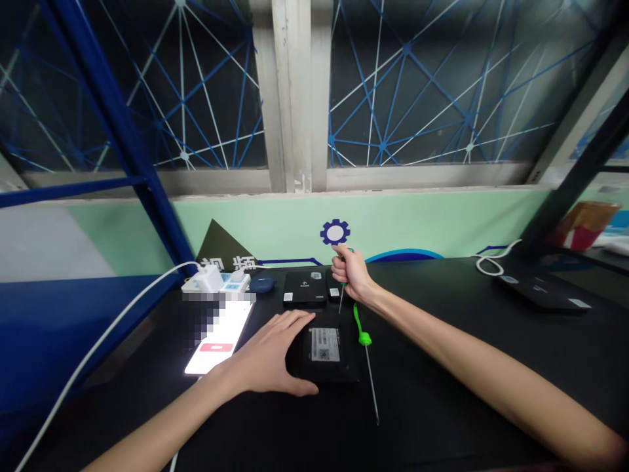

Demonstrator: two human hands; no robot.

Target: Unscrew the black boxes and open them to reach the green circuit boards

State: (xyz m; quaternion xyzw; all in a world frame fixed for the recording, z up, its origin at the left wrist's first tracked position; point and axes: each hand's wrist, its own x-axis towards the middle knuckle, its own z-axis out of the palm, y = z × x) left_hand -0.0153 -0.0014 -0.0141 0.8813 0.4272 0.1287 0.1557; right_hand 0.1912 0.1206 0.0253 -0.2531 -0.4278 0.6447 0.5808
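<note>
A flat black electronics box (350, 367) lies on the table with its printed white label facing up. My left hand (272, 351) grips its left side, fingers along the far edge and thumb at the near edge. My right hand (351, 272) is closed around the green handle of a screwdriver (342, 298), held upright. The thin shaft points down at the far right part of the box; whether its tip touches a screw is too small to tell. Just right of the box lies a second screwdriver (364, 338) with a bright green handle and a long metal shaft.
Behind the box sit a black device (304, 290) and a smaller black one (335, 293). To the left are a lit phone (211, 357), a power strip (236, 284) with a white charger (209, 280), and a dark blue case (261, 284). Another black device (543, 292) lies far right.
</note>
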